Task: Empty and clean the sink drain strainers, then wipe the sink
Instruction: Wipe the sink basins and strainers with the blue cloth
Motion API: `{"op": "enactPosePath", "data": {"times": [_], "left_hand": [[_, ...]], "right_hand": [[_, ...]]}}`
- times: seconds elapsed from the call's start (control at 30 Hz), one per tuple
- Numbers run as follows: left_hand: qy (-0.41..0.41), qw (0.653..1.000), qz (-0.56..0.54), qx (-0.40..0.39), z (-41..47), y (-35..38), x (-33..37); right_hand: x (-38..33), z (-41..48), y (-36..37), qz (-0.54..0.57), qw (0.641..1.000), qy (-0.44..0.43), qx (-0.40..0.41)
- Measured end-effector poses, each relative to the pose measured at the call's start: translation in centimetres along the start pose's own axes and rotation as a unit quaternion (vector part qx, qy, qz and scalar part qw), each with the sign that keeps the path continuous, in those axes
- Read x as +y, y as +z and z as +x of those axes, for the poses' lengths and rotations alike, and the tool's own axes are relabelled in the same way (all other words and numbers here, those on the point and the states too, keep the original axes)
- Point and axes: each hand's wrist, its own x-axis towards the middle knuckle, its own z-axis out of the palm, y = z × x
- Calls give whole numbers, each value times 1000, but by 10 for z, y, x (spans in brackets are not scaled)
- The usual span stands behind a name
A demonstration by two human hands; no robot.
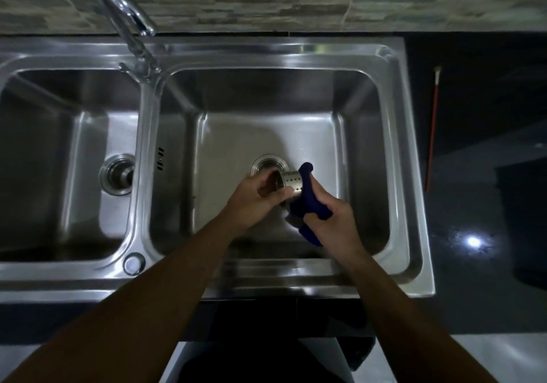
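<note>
Over the right bowl of a steel double sink [266, 276], at centre frame, I watch the left hand [254, 196] hold a perforated strainer [291, 182] on its side. Its fingers [279, 194] curl round the open end, so the holed wall faces the other hand. The right hand [334, 219] grips a blue cloth [313, 202], fingers closed tight on a bunched fold, and presses it against the strainer's outer wall. One end of the cloth sticks up past the basket and the other hangs below the fist. The strainer is kept in the air above the bowl rather than over the dark surface [488, 175] at right, so I judge that anything shaken loose will drop into the sink. Just behind the hands the drain [268, 163] lies open, which I read as the seat this basket came from. At left of frame a second strainer [117, 174] sits in the other bowl's drain, and its turn seems not yet to have come. The tap [124, 12] curves in from the upper left, and I see no water running. A red-handled brush [432, 128] lies on the surface at right, well apart from the hands. I judge the job to be in its cleaning stage, with the wipe of the sink not yet done. I cannot tell whether any debris remains inside the basket.
</note>
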Motion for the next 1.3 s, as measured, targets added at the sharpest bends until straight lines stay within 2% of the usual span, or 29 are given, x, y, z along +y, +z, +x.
{"op": "enactPosePath", "data": {"times": [0.1, 0.17, 0.23, 0.33, 0.4, 0.57, 0.63, 0.73, 0.83, 0.93, 1.1, 1.3], "left_hand": [[-16, 995, -100, -21, 6, 9, 11], [-50, 980, -192, -32, 10, 11, 18], [-83, 960, -260, -62, 10, 12, 24], [-119, 941, -301, -100, 11, 14, 27], [-126, 938, -309, -96, 15, 16, 27], [-108, 935, -333, -48, 37, 20, 18], [-83, 958, -274, -20, 54, 22, 17], [-15, 998, -53, 44, 90, 21, 22], [16, 992, 105, 63, 123, 23, 26], [35, 981, 171, 87, 148, 30, 27], [90, 954, 276, 77, 174, 46, 24], [147, 934, 318, 65, 186, 60, 10]], "right_hand": [[-8, 7, 0, -87, 991, -90, 36], [-6, 10, -3, -156, 975, -153, 46], [-3, 13, -9, -173, 965, -192, 39], [-5, 20, -17, -134, 978, -155, 39], [-8, 24, -19, -133, 983, -118, 43], [1, 8, -33, -224, 969, -106, -7], [10, -5, -41, -276, 954, -115, -15], [23, -21, -42, -304, 948, -95, 18], [26, -22, -34, -324, 944, -45, 35], [25, -21, -30, -329, 943, -20, 36], [22, -21, -30, -333, 943, 2, 27], [21, -21, -30, -340, 940, 6, 26]]}}
